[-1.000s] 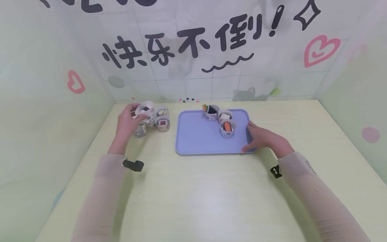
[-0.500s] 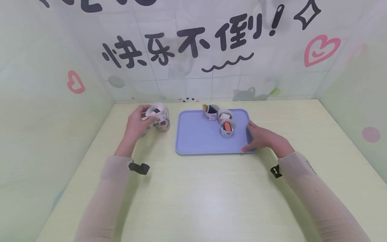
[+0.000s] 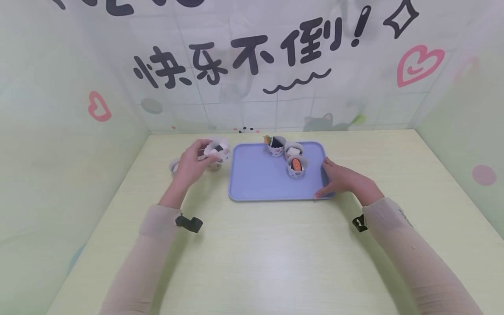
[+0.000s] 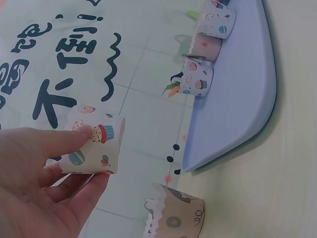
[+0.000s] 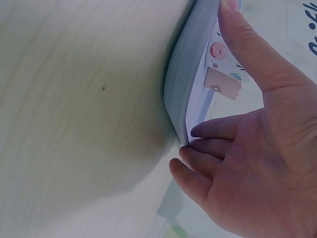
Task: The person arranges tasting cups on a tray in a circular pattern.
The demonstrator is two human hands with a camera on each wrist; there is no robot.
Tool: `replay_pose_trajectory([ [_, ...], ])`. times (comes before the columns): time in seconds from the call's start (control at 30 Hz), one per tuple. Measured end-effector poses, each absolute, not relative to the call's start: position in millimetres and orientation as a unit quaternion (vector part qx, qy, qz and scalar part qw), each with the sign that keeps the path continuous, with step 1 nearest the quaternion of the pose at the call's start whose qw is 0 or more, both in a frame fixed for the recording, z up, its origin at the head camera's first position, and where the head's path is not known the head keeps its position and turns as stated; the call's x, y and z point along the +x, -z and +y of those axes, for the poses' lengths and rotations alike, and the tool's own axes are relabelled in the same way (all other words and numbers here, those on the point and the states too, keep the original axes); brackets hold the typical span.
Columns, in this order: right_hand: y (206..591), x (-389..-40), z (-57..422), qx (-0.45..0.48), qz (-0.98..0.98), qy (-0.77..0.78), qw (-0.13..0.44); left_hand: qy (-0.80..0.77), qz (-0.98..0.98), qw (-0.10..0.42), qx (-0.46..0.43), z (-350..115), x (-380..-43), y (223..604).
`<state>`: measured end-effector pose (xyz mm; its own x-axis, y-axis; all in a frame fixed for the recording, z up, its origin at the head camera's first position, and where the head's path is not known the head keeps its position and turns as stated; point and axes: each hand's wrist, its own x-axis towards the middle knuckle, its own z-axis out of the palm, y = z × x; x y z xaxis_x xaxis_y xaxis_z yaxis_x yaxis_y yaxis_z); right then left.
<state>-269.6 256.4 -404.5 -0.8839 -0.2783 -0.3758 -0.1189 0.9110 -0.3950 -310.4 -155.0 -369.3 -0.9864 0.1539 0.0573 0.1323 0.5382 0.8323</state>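
Observation:
My left hand (image 3: 191,165) pinches a patterned paper baking cup (image 4: 105,157) between thumb and fingers. In the head view this cup holds a white piece with a black patch and hangs just left of the blue tray (image 3: 256,179). My right hand (image 3: 342,180) holds the tray's right end, its thumb at the near corner and fingertips along the rim. On the tray's back right part stand three filled cups: one with a black wedge (image 3: 277,143), one with a white piece (image 3: 293,151), one with an orange-topped sushi piece (image 3: 296,165).
More cups stand at the back left of the table, partly hidden by my left hand: a grey-rimmed cup (image 3: 173,164) and a brown cup (image 4: 183,218). Behind the table hangs a printed backdrop (image 3: 244,113); side panels stand left and right.
My left hand has carried the held cup rightward, from above the group of cups to near the tray's left edge. The right hand and the tray have stayed put.

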Motion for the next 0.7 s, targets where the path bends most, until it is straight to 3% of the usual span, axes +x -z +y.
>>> replay_pose_trajectory([
  [0.7,407,-272,258,-0.097,0.952,0.187,0.221,-0.478,0.867,0.036,0.134,-112,-302,382],
])
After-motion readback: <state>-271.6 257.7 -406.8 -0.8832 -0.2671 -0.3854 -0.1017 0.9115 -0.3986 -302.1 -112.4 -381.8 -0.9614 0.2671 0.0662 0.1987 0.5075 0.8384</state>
